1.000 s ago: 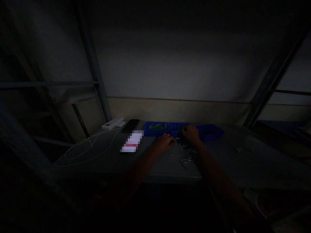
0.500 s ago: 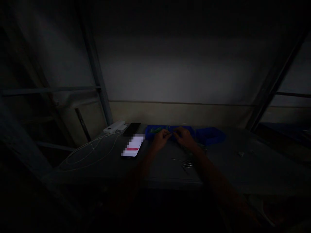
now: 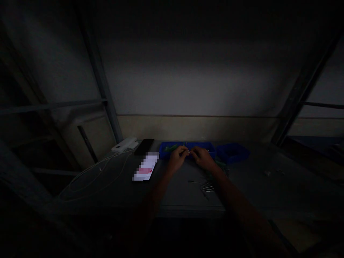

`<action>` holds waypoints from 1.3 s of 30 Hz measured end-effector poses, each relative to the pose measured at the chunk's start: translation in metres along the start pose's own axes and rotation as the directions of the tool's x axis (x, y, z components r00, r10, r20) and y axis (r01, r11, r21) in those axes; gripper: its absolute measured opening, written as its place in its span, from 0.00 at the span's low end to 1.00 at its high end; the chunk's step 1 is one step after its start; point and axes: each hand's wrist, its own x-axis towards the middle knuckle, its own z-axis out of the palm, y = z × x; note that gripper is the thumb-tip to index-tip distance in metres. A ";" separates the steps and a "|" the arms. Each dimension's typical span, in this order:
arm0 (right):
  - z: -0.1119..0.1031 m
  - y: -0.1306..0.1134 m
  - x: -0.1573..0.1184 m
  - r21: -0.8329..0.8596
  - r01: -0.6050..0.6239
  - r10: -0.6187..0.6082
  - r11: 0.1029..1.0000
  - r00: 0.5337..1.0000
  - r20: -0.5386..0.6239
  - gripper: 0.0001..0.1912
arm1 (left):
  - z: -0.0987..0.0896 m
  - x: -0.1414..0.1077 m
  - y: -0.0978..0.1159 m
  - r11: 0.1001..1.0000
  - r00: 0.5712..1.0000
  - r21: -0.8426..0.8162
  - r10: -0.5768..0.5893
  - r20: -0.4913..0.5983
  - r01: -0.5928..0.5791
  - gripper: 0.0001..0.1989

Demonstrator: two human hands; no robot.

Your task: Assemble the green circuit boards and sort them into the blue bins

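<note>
My left hand (image 3: 177,157) and my right hand (image 3: 202,157) meet fingertip to fingertip over the front edge of a blue bin (image 3: 165,154). Both are closed in a pinch around a small shiny piece (image 3: 189,152), too small and dark to name. Green items (image 3: 171,147) lie in the bin's left part, behind my left hand. Several thin metal pin-like pieces (image 3: 208,187) are scattered on the table in front of my right forearm, with a single one (image 3: 194,182) to their left.
A second blue bin (image 3: 233,153) stands to the right. On the left lie a lit phone (image 3: 146,168), a dark phone (image 3: 144,147) and a white power strip (image 3: 124,145) with cables. Small bits (image 3: 267,173) rest on the grey table (image 3: 249,186) at right. Metal posts (image 3: 98,71) flank it.
The view has shifted slightly, so the table things sit a little lower. My hands stay together at the bin, and a bright glint now shows between the fingertips.
</note>
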 end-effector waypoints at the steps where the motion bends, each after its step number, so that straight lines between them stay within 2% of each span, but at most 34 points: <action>1: 0.001 0.001 0.000 0.007 -0.011 0.011 1.000 1.000 -0.013 0.10 | 0.000 0.000 0.000 1.000 1.000 -0.011 0.007 0.002 -0.007 0.07; 5: 0.005 0.001 0.001 0.065 -0.047 0.051 0.997 0.997 -0.060 0.11 | 0.000 0.002 -0.005 1.000 1.000 -0.004 0.002 0.004 -0.002 0.08; 12: 0.005 0.000 0.001 0.225 -0.073 0.091 0.972 0.993 -0.072 0.14 | 0.005 0.003 -0.021 0.999 0.999 -0.014 -0.034 -0.010 0.034 0.08; 17: 0.006 0.003 0.001 0.204 -0.048 0.060 0.978 0.997 -0.054 0.15 | 0.003 0.001 -0.016 1.000 1.000 -0.006 -0.017 -0.007 0.017 0.09; 23: 0.005 0.002 0.000 0.063 -0.103 0.105 0.993 0.994 -0.026 0.19 | 0.001 -0.002 -0.007 0.999 0.999 0.005 0.037 -0.028 -0.037 0.08; 26: 0.005 0.000 -0.001 0.088 -0.082 0.085 0.993 0.996 -0.029 0.16 | 0.001 -0.002 -0.005 0.998 0.997 0.025 0.052 -0.049 -0.051 0.06; 31: 0.005 0.000 -0.001 0.132 -0.007 0.012 0.991 0.999 -0.033 0.13 | 0.001 -0.003 -0.004 0.995 0.997 0.095 0.033 -0.072 -0.026 0.10; 34: 0.005 0.002 0.000 0.106 0.009 -0.005 0.994 0.999 -0.044 0.13 | 0.002 -0.004 -0.004 0.995 0.997 0.090 0.040 -0.061 -0.034 0.08; 39: 0.001 0.006 0.002 0.018 -0.042 0.042 0.999 0.998 -0.050 0.18 | 0.004 -0.007 -0.003 0.992 0.995 0.077 0.096 -0.003 -0.095 0.09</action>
